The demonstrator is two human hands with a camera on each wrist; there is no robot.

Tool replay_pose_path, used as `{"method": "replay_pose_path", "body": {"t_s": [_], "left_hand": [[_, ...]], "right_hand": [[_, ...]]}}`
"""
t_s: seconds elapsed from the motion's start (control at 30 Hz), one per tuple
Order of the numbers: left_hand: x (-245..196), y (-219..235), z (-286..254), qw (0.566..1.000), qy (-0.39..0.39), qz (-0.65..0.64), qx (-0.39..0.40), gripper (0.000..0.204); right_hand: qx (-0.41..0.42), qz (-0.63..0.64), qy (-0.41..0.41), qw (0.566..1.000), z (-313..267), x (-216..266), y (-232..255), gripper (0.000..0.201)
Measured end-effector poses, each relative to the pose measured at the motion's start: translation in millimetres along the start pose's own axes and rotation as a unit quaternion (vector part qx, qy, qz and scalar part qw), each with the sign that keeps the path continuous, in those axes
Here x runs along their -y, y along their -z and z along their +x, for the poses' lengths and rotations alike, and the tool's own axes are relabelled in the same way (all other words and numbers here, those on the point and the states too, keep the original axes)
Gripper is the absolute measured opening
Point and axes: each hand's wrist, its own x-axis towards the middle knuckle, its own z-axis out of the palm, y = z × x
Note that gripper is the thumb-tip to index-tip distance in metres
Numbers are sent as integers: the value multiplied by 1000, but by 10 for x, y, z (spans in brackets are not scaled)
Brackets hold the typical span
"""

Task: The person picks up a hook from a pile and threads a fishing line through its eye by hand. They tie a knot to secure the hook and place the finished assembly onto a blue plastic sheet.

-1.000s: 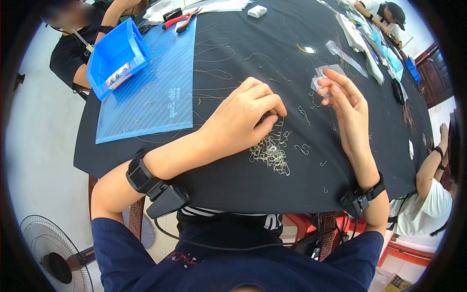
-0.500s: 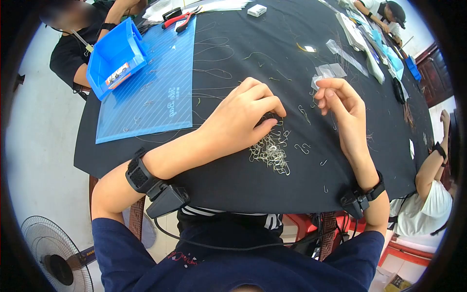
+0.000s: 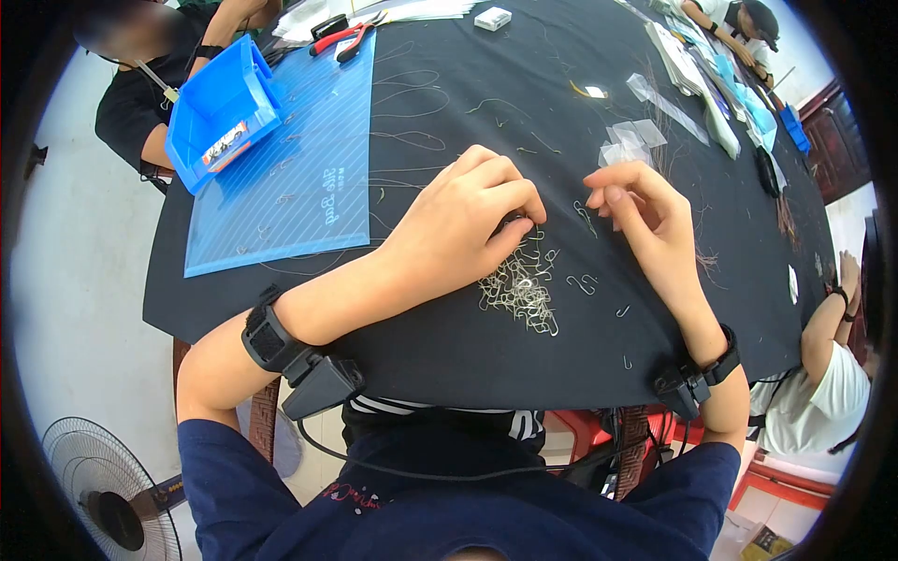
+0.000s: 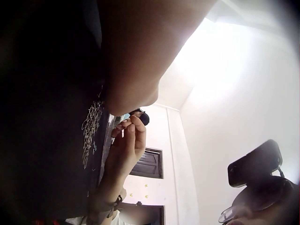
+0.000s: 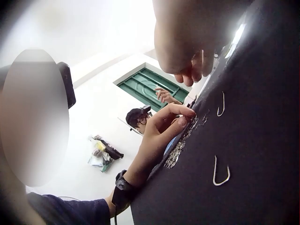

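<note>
Apparently for easy reach, the heap of hooks (image 3: 522,295) lies on the near part of the table (image 3: 440,360). At its far edge, the left hand (image 3: 475,210) bends thumb and forefinger together, a posture suited to small pieces; whether its grip holds a hook cannot be told. The right hand (image 3: 662,224) hovers farther right, fingers curled, near clear plastic pieces (image 3: 632,140); whether that grip pinches anything is unclear.
</note>
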Motion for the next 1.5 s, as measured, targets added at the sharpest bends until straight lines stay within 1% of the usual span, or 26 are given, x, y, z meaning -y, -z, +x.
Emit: {"method": "replay_pose_path", "body": {"t_s": [0.1,0.17,0.3,0.67,0.9,1.0,1.1,1.2,1.3,1.4,1.5], "left_hand": [[24,-16,-4,1000,-7,5,-23,13],[19,-10,1,1000,-7,13,-10,14],[24,-15,24,999,-13,32,4,15],[34,-54,14,998,-18,67,-2,16],[46,-39,23,997,-33,70,-14,15],[24,-8,44,999,-9,40,-34,14],[-17,4,47,998,48,-7,-46,13],[13,22,44,998,6,59,-25,13],[73,37,41,994,-31,106,-21,13],[113,64,39,993,-58,105,-17,12],[95,76,48,987,-99,129,-3,14]], "right_hand": [[3,-28,15,999,1,-8,-24,17],[9,-26,28,999,6,-76,-44,17],[28,-43,40,998,1,-24,-57,16],[66,-71,75,992,-14,53,-76,15],[64,-71,86,992,-14,34,-75,15],[64,-79,92,991,-18,35,-88,15],[64,-94,102,988,-15,35,-73,15],[66,-89,96,989,-23,35,-74,15],[72,-88,93,989,-23,39,-79,16],[74,-91,98,988,-26,19,-90,17],[79,-100,107,986,-28,13,-91,18]]}}
